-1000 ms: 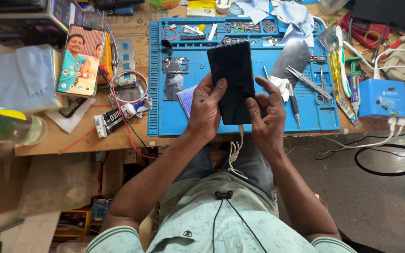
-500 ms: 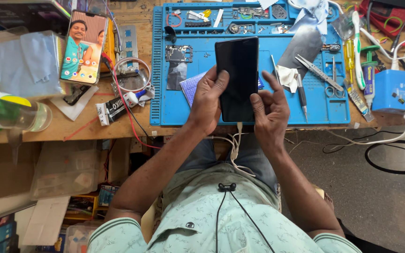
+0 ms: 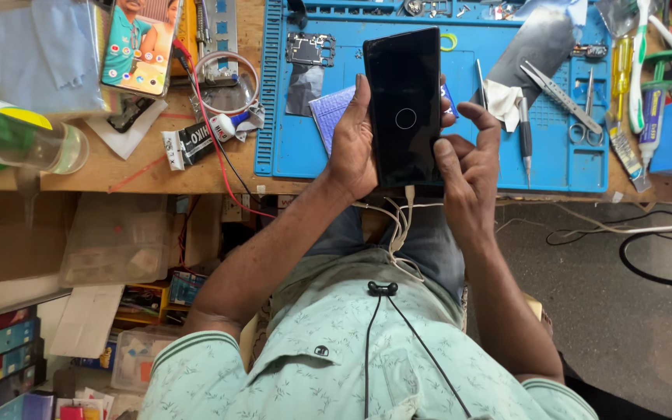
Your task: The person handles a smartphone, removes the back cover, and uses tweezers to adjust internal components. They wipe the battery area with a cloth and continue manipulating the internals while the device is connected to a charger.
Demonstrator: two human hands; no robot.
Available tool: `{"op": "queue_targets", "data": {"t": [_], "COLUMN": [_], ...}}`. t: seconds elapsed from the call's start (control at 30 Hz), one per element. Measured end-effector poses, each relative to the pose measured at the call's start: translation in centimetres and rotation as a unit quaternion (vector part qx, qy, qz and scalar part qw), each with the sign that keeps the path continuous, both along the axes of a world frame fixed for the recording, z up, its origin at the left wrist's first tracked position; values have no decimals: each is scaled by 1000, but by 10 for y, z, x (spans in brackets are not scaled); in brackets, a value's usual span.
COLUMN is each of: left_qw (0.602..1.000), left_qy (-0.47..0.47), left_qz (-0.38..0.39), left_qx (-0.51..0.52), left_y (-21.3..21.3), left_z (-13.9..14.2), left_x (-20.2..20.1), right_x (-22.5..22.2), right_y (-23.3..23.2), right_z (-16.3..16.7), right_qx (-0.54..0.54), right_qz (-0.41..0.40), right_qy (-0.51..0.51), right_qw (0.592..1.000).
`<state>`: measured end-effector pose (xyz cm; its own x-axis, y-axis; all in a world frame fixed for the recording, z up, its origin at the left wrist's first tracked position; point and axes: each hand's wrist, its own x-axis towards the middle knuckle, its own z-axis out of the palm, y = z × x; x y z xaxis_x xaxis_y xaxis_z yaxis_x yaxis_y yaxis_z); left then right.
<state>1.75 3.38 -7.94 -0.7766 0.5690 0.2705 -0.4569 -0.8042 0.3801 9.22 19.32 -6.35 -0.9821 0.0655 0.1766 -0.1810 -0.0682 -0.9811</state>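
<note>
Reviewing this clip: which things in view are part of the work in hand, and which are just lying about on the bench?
In hand:
- black phone, dark screen with a small ring, gripped by the left hand
- right hand, at the phone's right edge
- white cable, plugged into its bottom end

Lying about:
- blue mat
- second phone, screen lit
- tweezers
- scissors
- green bottle

A blue repair mat (image 3: 305, 152) carries scissors (image 3: 585, 117) and tweezers (image 3: 550, 82), with a second lit phone (image 3: 140, 43) lying left.
</note>
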Motion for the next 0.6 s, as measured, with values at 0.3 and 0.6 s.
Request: {"op": "queue_targets", "data": {"t": [0.3, 0.6], "left_qw": [1000, 999], "left_qy": [-3, 17], "left_qz": [19, -27], "left_qx": [7, 30], "left_y": [3, 7], "left_z": [14, 18], "left_x": [2, 29], "right_x": [8, 44], "right_y": [7, 10], "right_z": [0, -2], "right_qx": [50, 23], "right_qz": [37, 27], "right_qy": [-17, -28], "right_qw": [998, 999]}}
